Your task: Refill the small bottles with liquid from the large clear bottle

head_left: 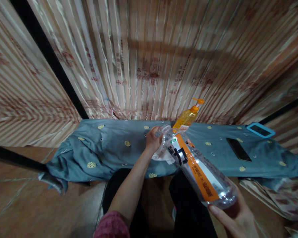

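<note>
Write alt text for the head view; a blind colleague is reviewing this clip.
A person's right hand holds the base of a clear plastic bottle with an orange label, tilted away, while the left hand grips its neck. Behind it, an orange pump bottle and a black phone sit on a blue-grey patterned cloth.

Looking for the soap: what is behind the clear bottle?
An orange pump bottle stands behind the clear bottle; its base is hidden. A white cloth lies underneath, partly covered.
</note>
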Tool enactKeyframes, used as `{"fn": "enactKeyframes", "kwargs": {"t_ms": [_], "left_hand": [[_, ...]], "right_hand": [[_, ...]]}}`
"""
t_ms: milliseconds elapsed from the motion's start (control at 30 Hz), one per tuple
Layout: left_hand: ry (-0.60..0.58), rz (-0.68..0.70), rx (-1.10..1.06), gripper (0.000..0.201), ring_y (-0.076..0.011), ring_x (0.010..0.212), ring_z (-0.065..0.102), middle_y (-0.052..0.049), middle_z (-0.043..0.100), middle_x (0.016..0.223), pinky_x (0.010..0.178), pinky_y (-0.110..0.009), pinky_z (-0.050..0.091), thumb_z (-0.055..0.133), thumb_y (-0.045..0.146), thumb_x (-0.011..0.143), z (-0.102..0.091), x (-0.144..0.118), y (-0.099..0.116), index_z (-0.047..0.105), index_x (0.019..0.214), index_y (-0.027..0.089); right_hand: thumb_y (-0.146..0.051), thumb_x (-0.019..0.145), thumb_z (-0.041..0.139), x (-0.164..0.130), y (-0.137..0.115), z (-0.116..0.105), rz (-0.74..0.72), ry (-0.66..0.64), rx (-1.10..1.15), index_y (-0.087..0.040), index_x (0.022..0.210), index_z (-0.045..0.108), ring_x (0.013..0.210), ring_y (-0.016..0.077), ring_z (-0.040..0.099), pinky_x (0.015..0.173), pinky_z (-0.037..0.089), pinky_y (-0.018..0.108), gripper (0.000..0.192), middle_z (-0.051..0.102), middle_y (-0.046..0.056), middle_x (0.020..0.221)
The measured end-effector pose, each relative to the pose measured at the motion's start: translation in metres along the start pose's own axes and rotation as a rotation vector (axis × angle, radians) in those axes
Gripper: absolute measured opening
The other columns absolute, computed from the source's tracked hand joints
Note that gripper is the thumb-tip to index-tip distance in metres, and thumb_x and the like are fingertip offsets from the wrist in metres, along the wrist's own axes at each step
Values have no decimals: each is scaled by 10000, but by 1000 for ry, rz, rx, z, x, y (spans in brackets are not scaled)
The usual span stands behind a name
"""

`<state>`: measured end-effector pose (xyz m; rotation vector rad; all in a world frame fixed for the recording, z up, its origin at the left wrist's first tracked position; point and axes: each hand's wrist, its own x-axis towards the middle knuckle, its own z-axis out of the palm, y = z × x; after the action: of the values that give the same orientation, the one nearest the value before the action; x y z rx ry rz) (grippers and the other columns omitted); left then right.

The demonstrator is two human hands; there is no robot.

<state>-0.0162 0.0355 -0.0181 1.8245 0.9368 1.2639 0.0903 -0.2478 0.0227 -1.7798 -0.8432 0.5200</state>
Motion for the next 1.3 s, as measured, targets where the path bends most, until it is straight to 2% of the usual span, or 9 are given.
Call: {"fn": "enactKeyframes", "kwargs": {"t_ms": [167, 300, 467, 667, 867, 1000, 1067, 1167, 1300], "left_hand": [[0, -4, -2, 172, -199, 842, 645, -55, 704, 897, 772, -290, 495, 642, 331, 820, 0, -1, -2, 693, 856, 171], [8, -15, -18, 155, -194, 827, 637, -50, 702, 882, 770, -288, 487, 671, 306, 797, 1, -1, -3, 692, 852, 163], [37, -2, -81, 134, -190, 829, 630, -48, 699, 880, 776, -282, 477, 685, 291, 788, 2, -2, -2, 693, 835, 166], [49, -1, -89, 151, -197, 801, 620, -56, 692, 870, 746, -289, 468, 691, 290, 779, 3, -3, -4, 690, 845, 153], [50, 7, -89, 147, -190, 794, 619, -53, 692, 866, 736, -280, 465, 686, 291, 783, 4, -3, -6, 686, 840, 156], [43, 30, -93, 161, -197, 796, 619, -57, 685, 848, 739, -287, 464, 669, 307, 801, 3, -3, -6, 681, 834, 150], [40, 33, -93, 160, -199, 802, 620, -55, 684, 848, 745, -289, 466, 673, 310, 798, 3, -3, -7, 680, 832, 154], [36, 29, -94, 154, -200, 815, 624, -54, 685, 863, 755, -291, 471, 681, 307, 793, 3, -3, -8, 679, 835, 158], [30, 25, -86, 159, -203, 823, 622, -58, 684, 871, 755, -292, 470, 686, 310, 789, 3, -3, -9, 678, 836, 158]], "right_hand": [[-491, 610, 802, -4, -6, 4, 64, 98, 44, -261, 1222, 510, 1031, 212, 678, 870, 533, 211, 716, 708, 20, 1137], [-463, 553, 840, -2, -1, -1, 78, 43, 3, -235, 1208, 502, 1007, 247, 690, 845, 560, 251, 771, 724, 48, 1109], [-504, 488, 850, 0, 0, -2, 122, 85, -22, -220, 1216, 508, 1043, 295, 668, 867, 558, 309, 853, 708, 79, 1131], [-544, 456, 832, -6, -18, 11, 188, 165, 86, -258, 1225, 508, 1173, 377, 550, 1067, 375, 485, 882, 621, 80, 1198], [-619, 486, 794, -9, -37, 20, 175, 165, 75, -222, 1217, 484, 1184, 381, 528, 1070, 369, 490, 888, 593, 123, 1211], [-614, 500, 796, -6, -30, 16, 169, 160, 119, -226, 1233, 466, 1210, 398, 500, 1095, 309, 548, 892, 560, 136, 1253], [-583, 491, 811, -3, -22, 11, 157, 143, 102, -218, 1237, 468, 1214, 400, 504, 1091, 322, 544, 898, 563, 141, 1261], [-553, 418, 841, 1, -12, 3, 210, 117, 42, -212, 1232, 491, 1173, 403, 551, 1039, 409, 518, 949, 608, 142, 1227], [-562, 465, 818, 2, -10, 1, 170, 124, 7, -221, 1225, 505, 1092, 342, 625, 918, 527, 390, 890, 656, 115, 1186]]}}
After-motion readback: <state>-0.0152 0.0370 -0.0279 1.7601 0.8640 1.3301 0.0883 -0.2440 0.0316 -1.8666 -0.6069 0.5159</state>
